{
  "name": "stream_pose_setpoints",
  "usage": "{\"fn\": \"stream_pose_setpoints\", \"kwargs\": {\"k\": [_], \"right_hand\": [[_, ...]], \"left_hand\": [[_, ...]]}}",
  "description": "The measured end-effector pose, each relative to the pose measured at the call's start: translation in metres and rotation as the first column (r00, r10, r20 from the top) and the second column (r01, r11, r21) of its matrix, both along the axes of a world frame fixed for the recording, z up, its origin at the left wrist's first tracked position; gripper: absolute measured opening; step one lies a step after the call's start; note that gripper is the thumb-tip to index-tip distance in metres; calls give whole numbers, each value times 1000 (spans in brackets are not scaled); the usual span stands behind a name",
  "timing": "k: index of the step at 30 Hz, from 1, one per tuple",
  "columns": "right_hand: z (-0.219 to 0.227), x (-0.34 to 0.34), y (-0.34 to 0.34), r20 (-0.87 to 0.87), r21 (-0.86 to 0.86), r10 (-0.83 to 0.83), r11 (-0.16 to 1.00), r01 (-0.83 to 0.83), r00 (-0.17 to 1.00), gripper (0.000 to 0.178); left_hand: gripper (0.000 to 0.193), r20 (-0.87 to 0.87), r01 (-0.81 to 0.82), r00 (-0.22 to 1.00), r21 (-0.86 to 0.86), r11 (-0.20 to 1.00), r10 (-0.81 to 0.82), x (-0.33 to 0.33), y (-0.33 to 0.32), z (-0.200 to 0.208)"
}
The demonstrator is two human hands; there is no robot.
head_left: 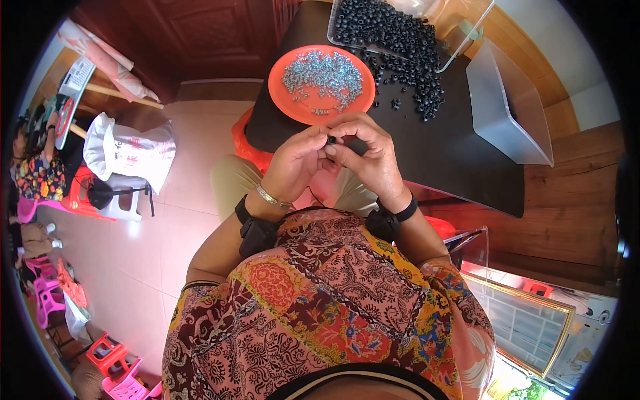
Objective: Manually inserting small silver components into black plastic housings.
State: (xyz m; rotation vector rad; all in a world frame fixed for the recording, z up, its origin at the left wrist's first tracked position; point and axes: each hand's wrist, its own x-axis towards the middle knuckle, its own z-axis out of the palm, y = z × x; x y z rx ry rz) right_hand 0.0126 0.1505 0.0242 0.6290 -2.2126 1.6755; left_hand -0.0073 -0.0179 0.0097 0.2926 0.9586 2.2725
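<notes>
My left hand (293, 163) and my right hand (373, 157) meet above my lap, at the near edge of the dark table. Between their fingertips is a small black round part (331, 140), like those heaped on the table. Both hands are closed on it; the fingers cover most of it. Just beyond them sits an orange-red plate (283, 100) scattered with small silver screws (327, 77). To the right of the plate, many black round parts (427, 87) spill over the tabletop from a clear plastic bin (331, 27) lying at the back.
A translucent plastic box (500, 107) stands on the right of the dark table (453, 147), against a wooden panel. A red bag (243, 143) hangs by the table's left side. On the floor to the left are a white sack (130, 150) and a pink stool (47, 300); another person (40, 173) sits far left.
</notes>
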Motion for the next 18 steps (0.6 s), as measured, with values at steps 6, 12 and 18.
{"fn": "stream_pose_setpoints", "kwargs": {"k": [6, 12, 18], "right_hand": [[6, -3, -1, -81, 130, -17, 991, 28, 997, 25], [21, -30, 6, -70, 279, 37, 960, -16, 997, 17], [26, -87, 9, 44, 579, -57, 815, 21, 997, 17]], "left_hand": [[25, -62, -11, 998, -86, 996, 6, 0, -6, -6], [25, 4, -93, 996, -142, 986, 95, -3, -23, -11], [24, 87, -162, 982, -79, 984, 169, -12, -35, -23]]}}
